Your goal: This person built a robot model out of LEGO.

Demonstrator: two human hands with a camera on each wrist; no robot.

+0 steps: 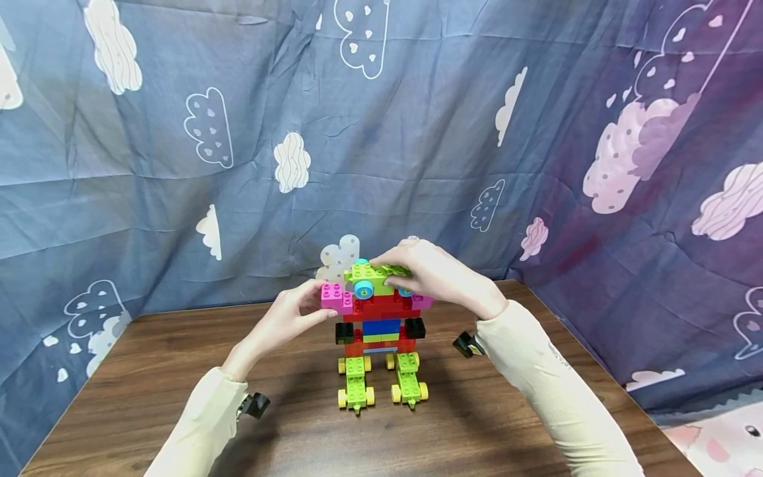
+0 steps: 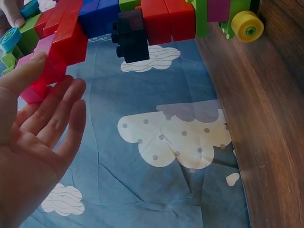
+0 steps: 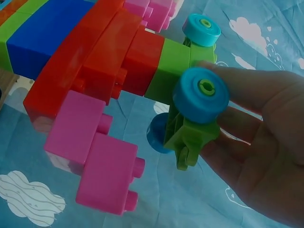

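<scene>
A brick robot with red body, blue middle, black side bricks and lime wheeled feet stands on the wooden table. My left hand pinches the pink brick that sticks out at the robot's left shoulder; in the left wrist view the thumb lies on the pink brick with the fingers below it. My right hand grips the lime wheeled piece on top of the robot. The right wrist view shows this lime piece with its blue wheels against my fingers.
A blue cloth with cloud prints hangs behind and to both sides of the table. A second pink brick juts from the robot's right shoulder. Bare wood lies in front of the lime feet.
</scene>
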